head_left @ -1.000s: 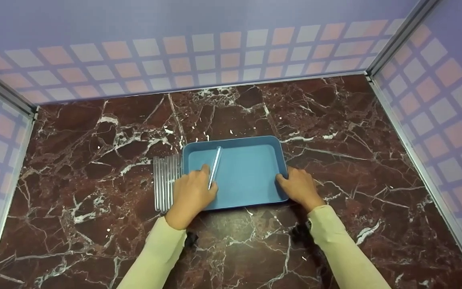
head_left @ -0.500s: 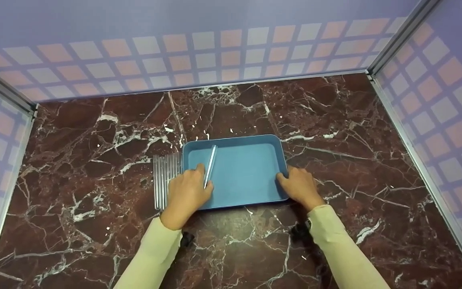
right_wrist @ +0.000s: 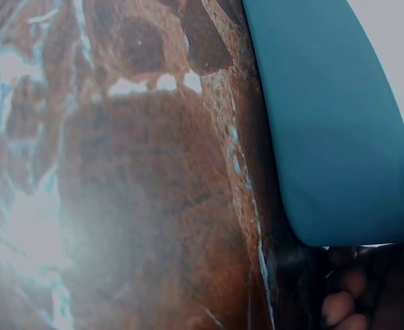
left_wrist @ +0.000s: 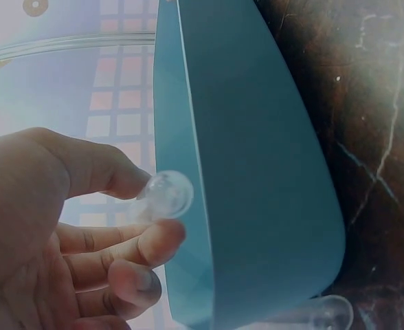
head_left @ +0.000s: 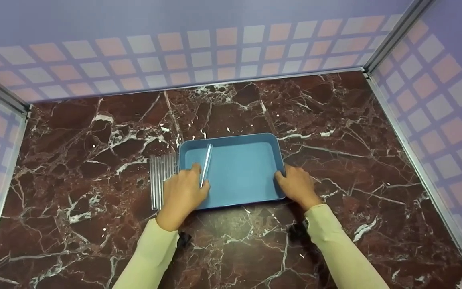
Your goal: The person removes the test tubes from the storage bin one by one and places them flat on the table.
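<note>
My left hand (head_left: 184,192) pinches a clear test tube (head_left: 205,165) between thumb and fingers over the left part of a blue tray (head_left: 243,172). The tube slants, its far end near the tray's back wall. In the left wrist view the rounded near end of the test tube (left_wrist: 171,194) shows between thumb and fingertips, beside the tray wall (left_wrist: 264,172). My right hand (head_left: 297,182) grips the tray's right rim, thumb inside; in the right wrist view its fingertips (right_wrist: 338,308) appear dimly below the tray's corner (right_wrist: 346,199).
Several clear tubes (head_left: 157,180) lie side by side on the dark red marbled table (head_left: 94,172), against the tray's left side and partly behind my left hand. A patterned panel (head_left: 215,52) closes off the back, with further panels at both sides.
My left hand has shifted left with the test tube, toward the tray's left wall. The right hand keeps its grip on the tray rim. The head view has shifted slightly.
</note>
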{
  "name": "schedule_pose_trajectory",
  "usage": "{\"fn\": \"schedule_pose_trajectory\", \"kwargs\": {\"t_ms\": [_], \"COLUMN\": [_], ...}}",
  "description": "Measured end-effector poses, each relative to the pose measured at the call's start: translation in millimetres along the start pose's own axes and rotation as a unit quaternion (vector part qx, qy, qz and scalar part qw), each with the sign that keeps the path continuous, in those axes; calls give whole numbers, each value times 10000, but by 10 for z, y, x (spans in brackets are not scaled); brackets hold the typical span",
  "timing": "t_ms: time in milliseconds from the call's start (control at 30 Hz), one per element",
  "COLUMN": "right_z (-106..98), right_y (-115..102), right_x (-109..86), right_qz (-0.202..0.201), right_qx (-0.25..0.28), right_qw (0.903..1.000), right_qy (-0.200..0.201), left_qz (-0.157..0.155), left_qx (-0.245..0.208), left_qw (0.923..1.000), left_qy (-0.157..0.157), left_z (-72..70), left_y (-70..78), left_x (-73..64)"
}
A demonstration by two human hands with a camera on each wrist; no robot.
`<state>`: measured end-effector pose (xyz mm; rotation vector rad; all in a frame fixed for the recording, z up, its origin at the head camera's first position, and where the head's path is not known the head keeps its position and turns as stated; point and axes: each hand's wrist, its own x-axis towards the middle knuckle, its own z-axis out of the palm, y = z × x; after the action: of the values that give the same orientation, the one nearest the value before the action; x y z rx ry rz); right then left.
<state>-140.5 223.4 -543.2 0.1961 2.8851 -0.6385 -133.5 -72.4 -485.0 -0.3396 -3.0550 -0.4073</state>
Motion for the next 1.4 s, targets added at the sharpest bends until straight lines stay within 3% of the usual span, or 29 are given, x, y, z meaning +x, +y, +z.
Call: {"fn": "schedule_pose_trajectory", "kwargs": {"t_ms": [500,1167,1400], "right_z": [-24,-37,-34], "right_y": [-7,-6,-6], "right_x": [8,-9,13], "right_qz": [-99,87,106], "right_qx": [-85,-137,-130], "right_qw": [9999,9998,9996], "right_qy": [-6,-144,-225], "left_qz": [62,-148,-125], "left_qx": [-38,-3,-27], "left_qw": [9999,9999,9997], "left_qy": [76,29,226], "left_z": [-55,-112,-105], "left_y": [-4,-81,-130], "left_x": [49,6,-20]}}
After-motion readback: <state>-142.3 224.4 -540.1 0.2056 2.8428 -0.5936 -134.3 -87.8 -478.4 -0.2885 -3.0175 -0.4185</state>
